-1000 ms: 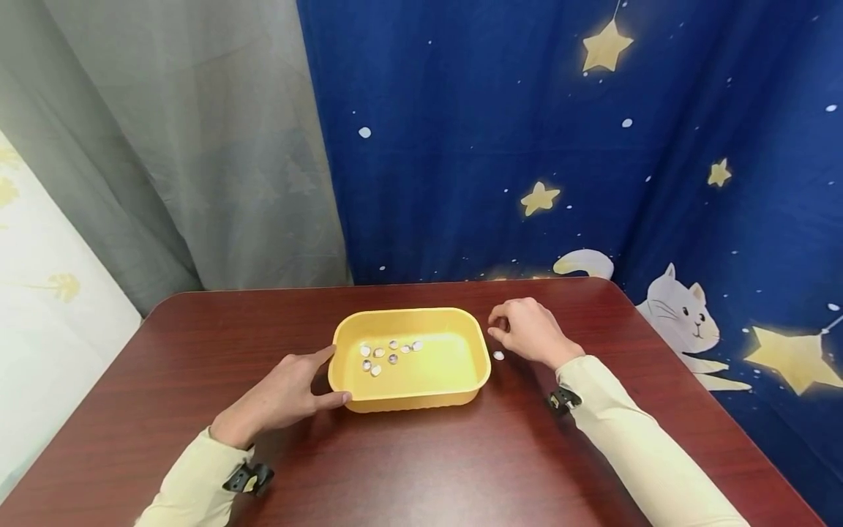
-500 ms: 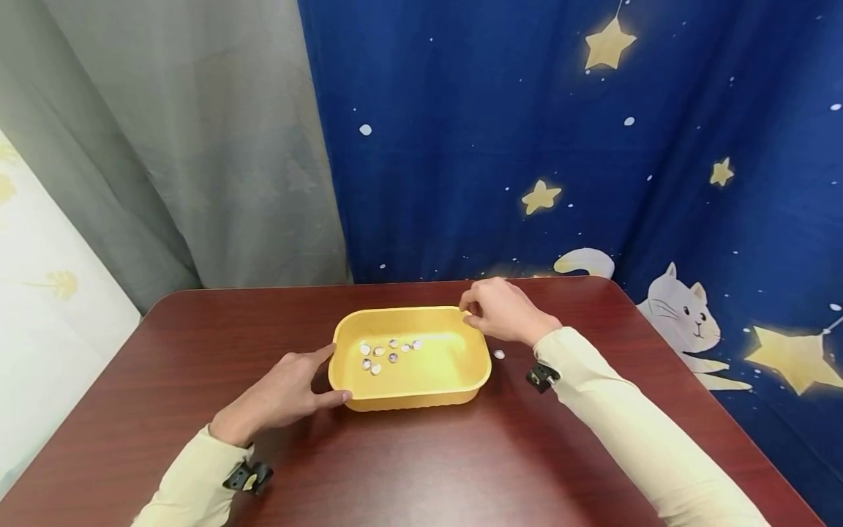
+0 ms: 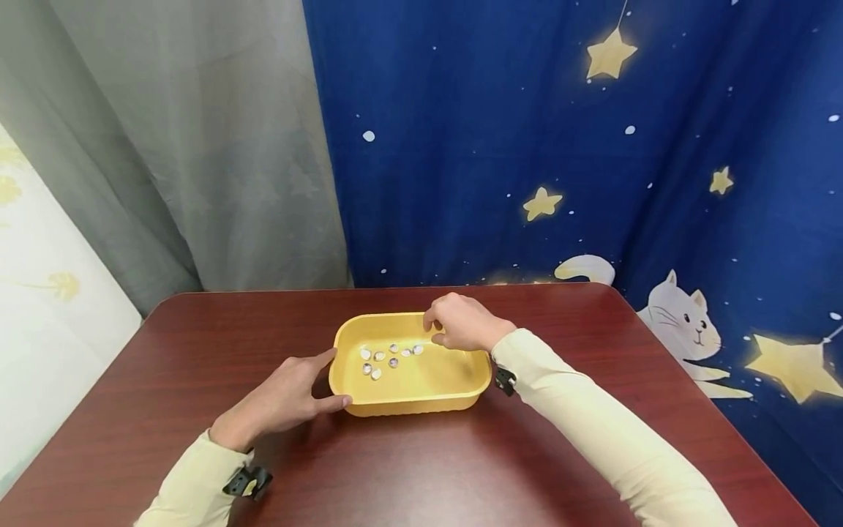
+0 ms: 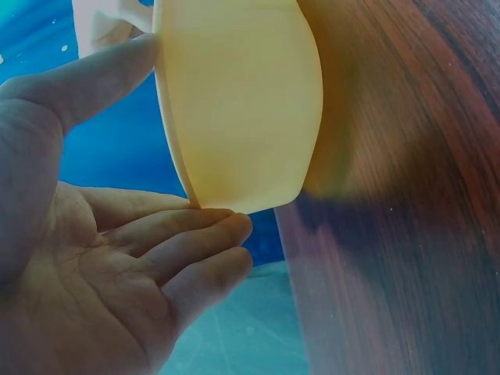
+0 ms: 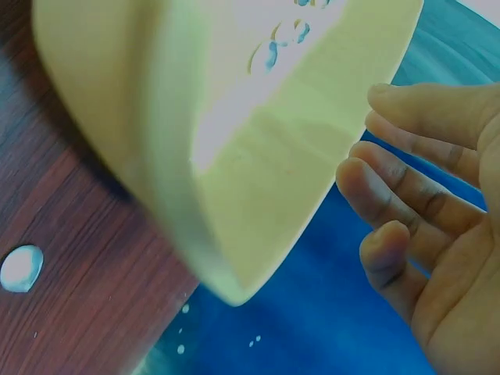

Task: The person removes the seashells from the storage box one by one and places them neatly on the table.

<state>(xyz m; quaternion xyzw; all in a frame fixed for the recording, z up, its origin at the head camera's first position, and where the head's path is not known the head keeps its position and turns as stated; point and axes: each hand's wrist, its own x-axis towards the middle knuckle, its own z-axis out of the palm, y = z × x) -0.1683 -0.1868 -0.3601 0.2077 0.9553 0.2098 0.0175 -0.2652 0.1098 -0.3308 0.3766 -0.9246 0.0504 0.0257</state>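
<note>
A yellow plastic basin [image 3: 408, 401] stands on the table, with several small shiny flat glass beads [image 3: 393, 362] mostly in its left half. My left hand [image 3: 283, 395] touches its left end, thumb at the front and index finger at the side. In the left wrist view those fingers [image 4: 199, 242] are nearly straight against the basin. Over the basin's back right part is my right hand [image 3: 464, 323], fingers bent and apart from the thumb, with nothing visible between them. One more bead [image 5: 21, 268] lies on the tabletop in the right wrist view; the right arm hides it from the head camera.
The dark red wooden table [image 3: 408, 468] ends just behind the basin. A blue curtain [image 3: 461, 146] with stars and a grey curtain [image 3: 257, 183] hang beyond that edge. The basin's raised rim surrounds the beads.
My right hand has moved left from the table beside the basin, across its right rim, to above its inside. The left hand and the beads have stayed in place.
</note>
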